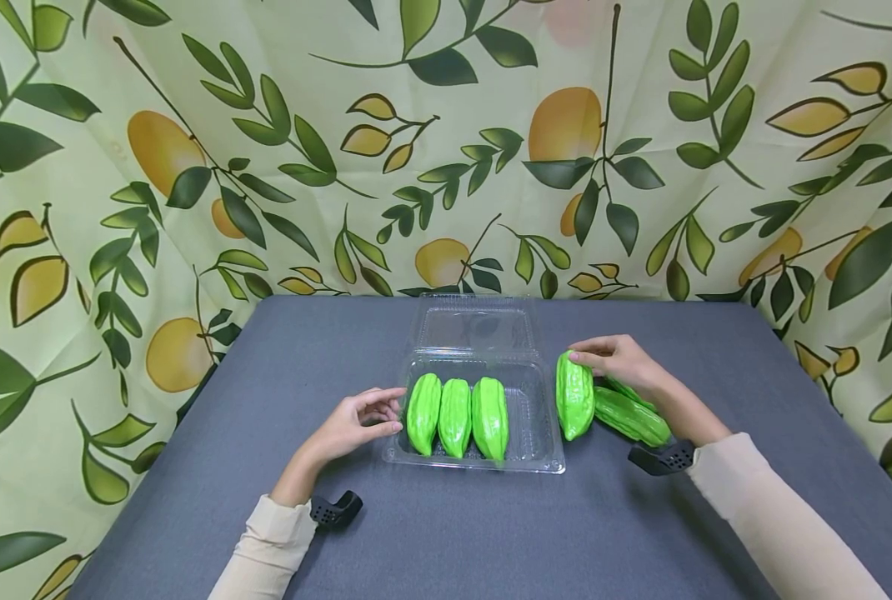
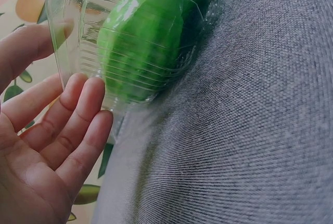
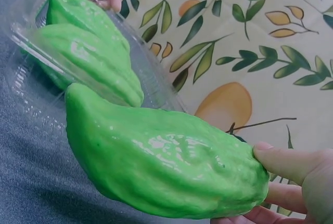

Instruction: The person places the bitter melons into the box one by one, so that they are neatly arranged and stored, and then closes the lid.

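Note:
My right hand [image 1: 620,360] pinches a bright green, ridged bitter melon [image 1: 574,397] at its far end, beside the right wall of the container. In the right wrist view the held bitter melon [image 3: 166,161] spans the lower middle, thumb and fingers at its end. A clear plastic clamshell container [image 1: 527,417] lies with its lid [image 1: 478,327] folded back. Inside it, three bitter melons [image 1: 455,418] stand side by side toward the left. Fingertips of my left hand [image 1: 358,423] touch the container's left edge, fingers loosely bent; the left wrist view shows them against the ribbed plastic wall [image 2: 112,63].
More bitter melons [image 1: 632,417] lie on the grey cloth-covered table [image 1: 461,533], under and beside the right hand. A curtain [image 1: 446,167] printed with leaves and fruit hangs behind the table's far edge. Black cameras [image 1: 337,508] are strapped to both wrists.

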A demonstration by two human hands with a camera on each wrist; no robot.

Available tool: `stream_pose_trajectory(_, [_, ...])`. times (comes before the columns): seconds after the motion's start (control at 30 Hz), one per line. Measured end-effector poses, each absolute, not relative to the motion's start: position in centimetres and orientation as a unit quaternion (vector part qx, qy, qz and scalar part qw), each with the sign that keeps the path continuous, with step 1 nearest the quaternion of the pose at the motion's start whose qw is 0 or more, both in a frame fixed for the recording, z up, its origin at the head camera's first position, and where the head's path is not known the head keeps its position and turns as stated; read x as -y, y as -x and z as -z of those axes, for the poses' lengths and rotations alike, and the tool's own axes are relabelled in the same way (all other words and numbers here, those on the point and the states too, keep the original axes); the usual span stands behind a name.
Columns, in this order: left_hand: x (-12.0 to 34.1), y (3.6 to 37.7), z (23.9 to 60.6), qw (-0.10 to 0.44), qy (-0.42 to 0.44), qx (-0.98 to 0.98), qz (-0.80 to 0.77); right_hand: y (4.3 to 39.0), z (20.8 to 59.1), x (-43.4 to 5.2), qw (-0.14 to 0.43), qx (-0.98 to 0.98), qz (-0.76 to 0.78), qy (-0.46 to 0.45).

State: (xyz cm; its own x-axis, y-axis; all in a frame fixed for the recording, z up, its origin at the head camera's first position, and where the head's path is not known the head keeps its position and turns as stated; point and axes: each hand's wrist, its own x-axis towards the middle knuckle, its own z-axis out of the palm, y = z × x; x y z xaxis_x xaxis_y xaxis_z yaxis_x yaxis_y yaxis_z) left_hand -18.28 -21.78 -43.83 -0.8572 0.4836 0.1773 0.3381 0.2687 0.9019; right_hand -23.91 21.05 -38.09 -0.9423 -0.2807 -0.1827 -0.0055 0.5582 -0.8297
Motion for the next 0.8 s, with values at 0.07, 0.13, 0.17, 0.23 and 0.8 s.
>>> stream_pose_trajectory(0.07, [21.8, 18.3, 44.0, 0.057, -0.268, -0.791, -0.547, 23.8, 38.0, -21.0, 0.148, -0.87, 0.463, 0.085])
stream_pose_trajectory(0.13, [21.8, 18.4, 44.1, 0.052, -0.272, -0.789, -0.549, 23.7, 37.8, -21.0, 0.145, -0.87, 0.462, 0.09])
stream_pose_trajectory(0.17, [21.8, 18.4, 44.1, 0.052, -0.271, -0.789, -0.549, 23.7, 37.7, -20.9, 0.144, -0.87, 0.462, 0.091])
stream_pose_trajectory(0.23, [21.8, 18.4, 44.1, 0.052, -0.271, -0.789, -0.549, 23.6, 37.6, -20.9, 0.142, -0.871, 0.462, 0.092])
stream_pose_trajectory(0.8, [21.3, 18.1, 43.5, 0.079, -0.244, -0.797, -0.548, 23.1, 36.6, -20.1, 0.135, -0.871, 0.459, 0.107])
